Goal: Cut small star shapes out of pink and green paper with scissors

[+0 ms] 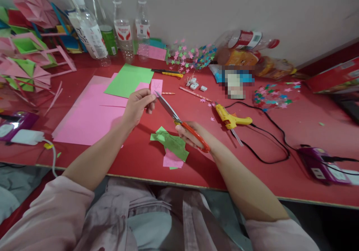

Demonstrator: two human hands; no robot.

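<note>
Right hand (193,135): grips scissors (179,122), blades at the pink slip (156,86).
Left hand (138,105): pinches slip taut; keep fingers behind the blades.
Scraps (171,146): below scissors.

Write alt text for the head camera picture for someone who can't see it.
A right hand works orange-handled scissors into a small pink paper piece pinched by the left hand, above a red table with paper scraps and a yellow glue gun.
</note>
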